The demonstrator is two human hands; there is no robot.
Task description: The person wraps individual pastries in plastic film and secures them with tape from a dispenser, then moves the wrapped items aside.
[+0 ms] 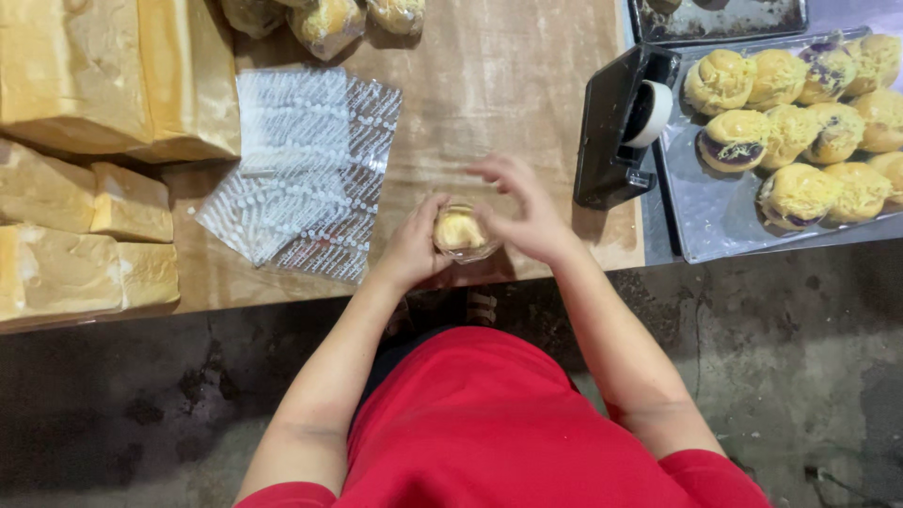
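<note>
From my feed I see a pale wooden tabletop [508,85] running across the upper frame. Below its edge lies a dark, stained concrete floor [790,357], cracked and blotchy. The light is even and warm.
</note>
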